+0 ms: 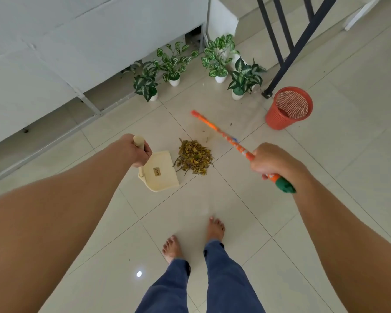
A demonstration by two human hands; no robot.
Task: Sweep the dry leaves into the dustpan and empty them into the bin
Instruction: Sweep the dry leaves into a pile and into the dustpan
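Observation:
A pile of dry yellow-brown leaves (194, 157) lies on the pale tiled floor. Just left of it stands a cream dustpan (160, 175), its open edge next to the pile. My left hand (136, 150) grips the top of the dustpan's upright handle. My right hand (271, 161) grips an orange broom handle (221, 134) near its green end; the stick is blurred and slants up to the left above the pile. The broom's head is not visible. An empty orange mesh bin (289, 108) stands at the right, beyond the leaves.
Several potted plants (174, 64) in white pots line the floor behind the pile, under a white slatted structure (77, 53). A dark metal railing (287, 48) meets the floor beside the bin. My bare feet (215, 229) stand near the bottom centre. A few leaf crumbs lie near the bin.

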